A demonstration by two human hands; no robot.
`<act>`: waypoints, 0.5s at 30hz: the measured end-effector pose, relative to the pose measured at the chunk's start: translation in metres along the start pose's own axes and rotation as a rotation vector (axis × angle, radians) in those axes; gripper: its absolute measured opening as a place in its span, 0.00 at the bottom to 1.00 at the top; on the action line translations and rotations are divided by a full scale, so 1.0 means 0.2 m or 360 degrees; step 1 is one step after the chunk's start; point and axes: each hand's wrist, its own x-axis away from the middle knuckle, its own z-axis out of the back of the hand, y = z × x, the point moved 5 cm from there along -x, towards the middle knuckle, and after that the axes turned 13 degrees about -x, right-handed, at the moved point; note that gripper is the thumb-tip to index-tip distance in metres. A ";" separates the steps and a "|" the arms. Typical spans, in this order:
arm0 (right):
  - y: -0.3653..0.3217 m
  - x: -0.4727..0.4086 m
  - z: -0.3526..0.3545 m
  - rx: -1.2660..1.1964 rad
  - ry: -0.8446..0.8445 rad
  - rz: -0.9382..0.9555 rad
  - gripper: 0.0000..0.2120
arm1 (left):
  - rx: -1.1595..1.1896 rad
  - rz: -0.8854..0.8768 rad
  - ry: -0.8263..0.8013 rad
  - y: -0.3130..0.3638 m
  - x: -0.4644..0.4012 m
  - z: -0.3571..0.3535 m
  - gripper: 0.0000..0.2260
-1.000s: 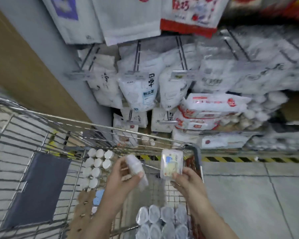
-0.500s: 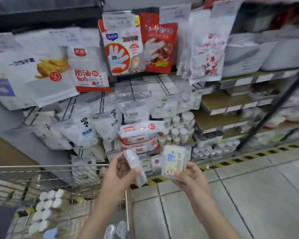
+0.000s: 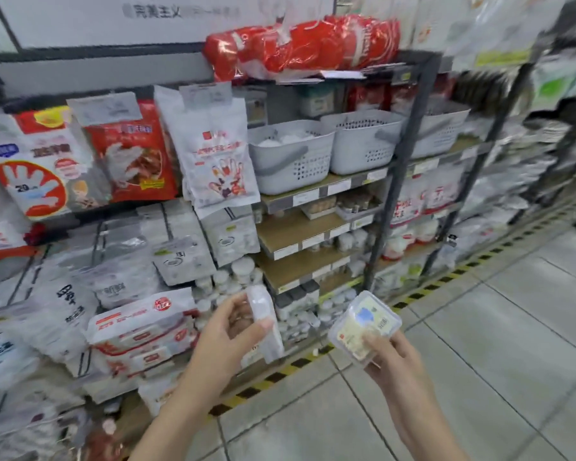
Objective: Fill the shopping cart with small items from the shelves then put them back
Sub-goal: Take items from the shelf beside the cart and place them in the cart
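Low in the frame, both hands are raised side by side in front of the shelving, each carrying one small item. The right hand pinches a flat, clear plastic box with a blue-and-yellow label, face tilted up; the left hand curls round a narrow clear plastic packet whose long axis stands nearly upright. Just beyond the left hand, at centre frame, are the stacked small white jars and the bare wooden shelf boards, so I judge the left-hand packet is nearer its place. The grey perforated baskets sit higher, further back.
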 end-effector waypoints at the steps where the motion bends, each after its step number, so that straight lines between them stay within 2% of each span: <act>1: -0.03 -0.03 0.04 0.0002 0.0026 0.0016 0.13 | -0.0015 -0.0008 -0.0016 0.02 -0.05 -0.05 0.21; 2: -0.06 -0.05 0.08 0.0003 0.0068 0.0018 0.15 | -0.0023 -0.0017 -0.0030 0.04 -0.09 -0.10 0.21; 6: -0.19 -0.21 0.25 0.0003 0.0205 0.0041 0.08 | -0.0013 -0.0046 -0.0044 0.12 -0.31 -0.31 0.18; 8: -0.27 -0.33 0.31 0.0018 0.0229 0.0074 0.08 | -0.0017 -0.0081 -0.0074 0.16 -0.45 -0.42 0.18; 11: -0.38 -0.59 0.35 0.0050 0.0203 0.0105 0.15 | -0.0012 -0.0094 -0.0114 0.20 -0.68 -0.54 0.23; 15: -0.52 -0.98 0.25 0.0112 0.0076 0.0082 0.15 | 0.0073 -0.0116 -0.0039 0.31 -1.06 -0.59 0.25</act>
